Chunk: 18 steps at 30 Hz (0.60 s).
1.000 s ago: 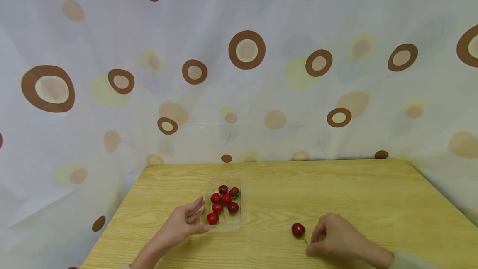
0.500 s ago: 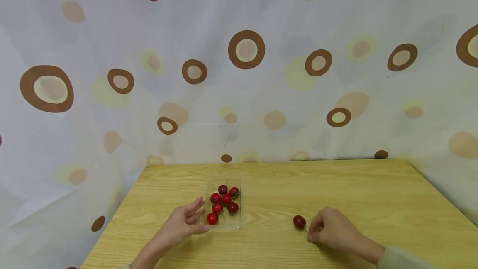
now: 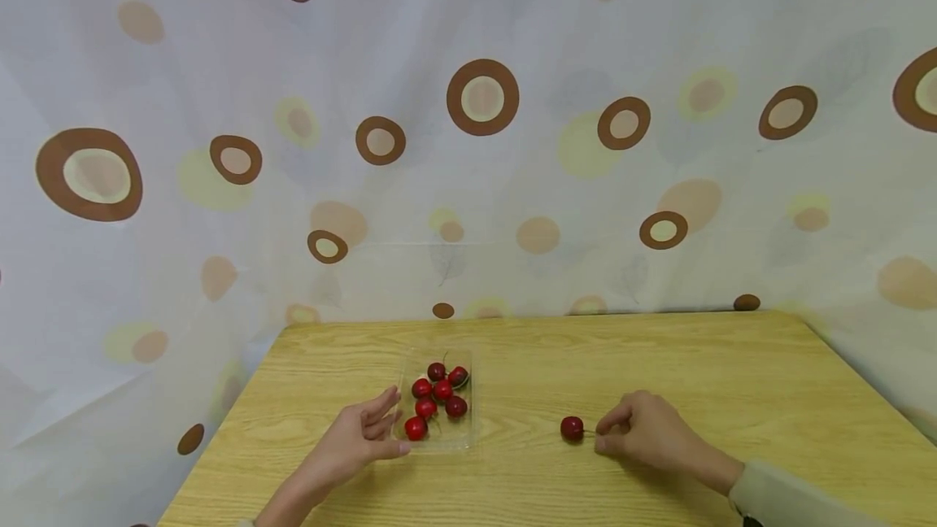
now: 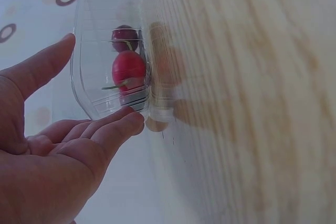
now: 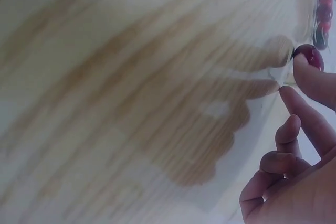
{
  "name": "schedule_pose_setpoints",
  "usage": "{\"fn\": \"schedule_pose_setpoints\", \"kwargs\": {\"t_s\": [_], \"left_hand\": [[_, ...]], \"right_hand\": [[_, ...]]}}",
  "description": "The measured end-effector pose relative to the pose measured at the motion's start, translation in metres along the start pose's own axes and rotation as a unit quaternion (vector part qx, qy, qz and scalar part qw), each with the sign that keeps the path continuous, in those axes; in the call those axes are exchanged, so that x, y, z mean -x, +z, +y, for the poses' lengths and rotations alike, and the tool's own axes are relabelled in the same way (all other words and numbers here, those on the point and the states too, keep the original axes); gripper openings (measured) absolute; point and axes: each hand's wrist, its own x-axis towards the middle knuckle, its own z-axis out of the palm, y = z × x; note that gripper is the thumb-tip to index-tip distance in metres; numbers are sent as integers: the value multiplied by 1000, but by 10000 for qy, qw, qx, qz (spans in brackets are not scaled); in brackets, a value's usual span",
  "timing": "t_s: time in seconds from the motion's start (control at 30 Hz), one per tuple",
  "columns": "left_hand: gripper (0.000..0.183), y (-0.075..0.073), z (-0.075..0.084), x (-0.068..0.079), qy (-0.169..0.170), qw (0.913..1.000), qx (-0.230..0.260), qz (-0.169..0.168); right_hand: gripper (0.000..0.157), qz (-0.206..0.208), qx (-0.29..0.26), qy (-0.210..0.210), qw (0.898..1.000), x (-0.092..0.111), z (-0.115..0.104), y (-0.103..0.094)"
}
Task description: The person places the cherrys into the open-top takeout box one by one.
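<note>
A clear plastic container (image 3: 457, 439) holding several red cherries (image 3: 442, 389) sits on the table, left of centre. My left hand (image 3: 351, 444) is at its left side, thumb by the near corner and fingers along the wall. In the left wrist view these fingers (image 4: 118, 129) are fairly straight and lie against the container's end. To the right, a single dark red cherry (image 3: 572, 429) rests on the table with its stem pointing at my right hand (image 3: 655, 433). Thumb and index finger meet the stem's end and appear to pinch it; the other fingers are curled.
The wood-grain table (image 3: 527, 364) runs back to a white curtain (image 3: 542, 185) with brown and beige spots, which also hangs at both sides. Bare tabletop lies between the container and the single cherry.
My right hand has moved away from me and slightly left. The cherry has gone the same way, its stem swinging to nearly level. My left hand and the container have stayed put.
</note>
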Motion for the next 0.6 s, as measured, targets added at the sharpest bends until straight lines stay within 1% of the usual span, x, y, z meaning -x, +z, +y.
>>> {"fn": "schedule_pose_setpoints", "kwargs": {"t_s": [0.07,0.13,0.37,0.6], "left_hand": [[91,0,0,0,-25,10000,29,-3],[91,0,1,1,-40,10000,59,-9],[90,0,0,0,33,10000,13,-8],[90,1,-1,-2,69,10000,42,-20]], "right_hand": [[21,-54,-7,3,10000,0,-1,0],[22,-36,20,-9,10000,1,-2,1],[16,69,-3,10,10000,-1,-3,1],[13,238,255,125,9993,-8,5,-2]]}}
